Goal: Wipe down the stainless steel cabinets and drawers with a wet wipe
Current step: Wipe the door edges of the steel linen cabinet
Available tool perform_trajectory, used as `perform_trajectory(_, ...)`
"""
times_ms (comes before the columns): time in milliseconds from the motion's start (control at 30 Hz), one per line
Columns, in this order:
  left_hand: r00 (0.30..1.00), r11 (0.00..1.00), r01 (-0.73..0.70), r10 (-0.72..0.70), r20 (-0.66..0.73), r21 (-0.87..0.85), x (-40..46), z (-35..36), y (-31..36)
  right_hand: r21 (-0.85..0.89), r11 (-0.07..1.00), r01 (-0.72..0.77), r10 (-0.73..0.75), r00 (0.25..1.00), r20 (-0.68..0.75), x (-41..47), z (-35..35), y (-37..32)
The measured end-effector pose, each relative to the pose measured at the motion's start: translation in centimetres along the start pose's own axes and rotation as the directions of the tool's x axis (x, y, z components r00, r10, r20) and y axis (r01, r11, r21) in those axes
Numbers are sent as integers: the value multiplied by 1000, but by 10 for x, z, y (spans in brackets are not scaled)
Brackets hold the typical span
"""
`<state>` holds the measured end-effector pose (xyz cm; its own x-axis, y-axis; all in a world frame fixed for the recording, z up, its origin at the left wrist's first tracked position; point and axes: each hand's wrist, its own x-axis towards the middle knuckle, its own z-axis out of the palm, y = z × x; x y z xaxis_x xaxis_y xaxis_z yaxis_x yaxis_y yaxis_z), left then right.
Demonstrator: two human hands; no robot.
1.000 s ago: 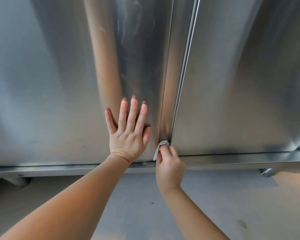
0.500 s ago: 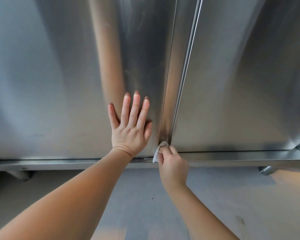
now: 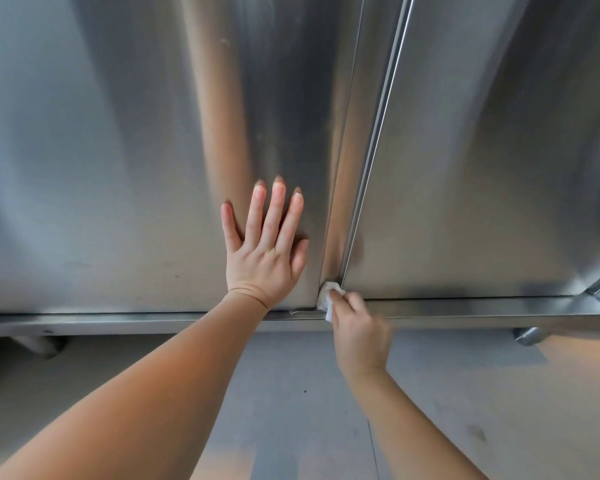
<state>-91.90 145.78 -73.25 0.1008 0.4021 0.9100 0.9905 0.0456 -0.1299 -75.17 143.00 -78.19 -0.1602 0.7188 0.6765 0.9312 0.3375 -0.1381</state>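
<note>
Kneeling low at the cabinet, the person braces the left hand (image 3: pixel 264 251) flat on the left door (image 3: pixel 101 168), fingers spread and released, holding nothing. The right hand (image 3: pixel 359 332) is clenched round a small bunched wet wipe (image 3: pixel 328 296), pressing it into the bottom corner where the vertical seam (image 3: pixel 368 161) between the two doors meets the bottom rail (image 3: pixel 482 308). The wipe is touching the foot of the seam, just right of the left wrist.

Corners like that probably hold grime, so the wad should be pushed in with a fingertip and dragged out along the rail rather than dabbed. The right door (image 3: pixel 482 150) shows a dull patch near the seam that looks worth a pass. Keeping the left palm pressed should stop the door rattling, though it may leave prints to wipe afterwards.
</note>
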Motion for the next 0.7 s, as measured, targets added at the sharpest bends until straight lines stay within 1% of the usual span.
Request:
perform_trajectory(33,1000,1000,-4,4,-2,3,-1,0,0,31,999,-17,19,999,-38,7,-1,-1)
perform_trajectory(67,1000,1000,-8,9,-4,4,-1,1,1,71,997,-37,45,992,-116,19,-3,-3)
perform_trajectory(133,1000,1000,-16,16,-14,0,-1,1,1,111,992,-61,92,949,-302,48,-12,-6)
perform_trajectory(167,1000,1000,-18,18,-17,-1,-1,2,1,113,992,-62,99,930,-355,56,-15,-7)
perform_trajectory(200,1000,1000,-18,18,-16,-2,-1,1,0,110,992,-58,95,926,-366,58,-15,-7)
perform_trajectory(233,1000,1000,-16,16,-15,-5,0,1,0,96,994,-43,74,935,-346,52,-13,-6)
perform_trajectory(267,1000,1000,-14,14,-16,-3,0,1,-1,70,997,-27,47,954,-295,40,-9,-4)
perform_trajectory(333,1000,1000,-10,10,-10,11,0,1,-2,19,1000,-24,26,995,-96,8,-1,-3)
perform_trajectory(367,1000,1000,-10,10,-5,12,0,0,-1,3,999,-39,39,999,0,-2,-1,-3)
perform_trajectory(400,1000,1000,-10,10,-4,10,-1,0,-1,10,998,-54,54,997,47,-3,-1,-4)
perform_trajectory(433,1000,1000,-10,10,-4,6,-1,0,0,38,997,-66,65,998,25,3,-2,-5)
perform_trajectory(500,1000,1000,-7,7,1,-2,-1,0,0,117,989,-94,111,983,-146,29,-11,-9)
perform_trajectory(567,1000,1000,-11,11,-4,-7,-1,1,-1,173,981,-88,141,937,-321,60,-25,-12)
perform_trajectory(600,1000,1000,-13,13,-5,-7,-1,1,-1,197,977,-75,146,917,-371,70,-28,-12)
perform_trajectory(633,1000,1000,-13,13,-4,-11,-1,0,0,206,976,-66,142,914,-380,72,-28,-13)
perform_trajectory(700,1000,1000,-11,11,-5,-16,0,-1,0,166,985,-45,95,946,-310,53,-22,-11)
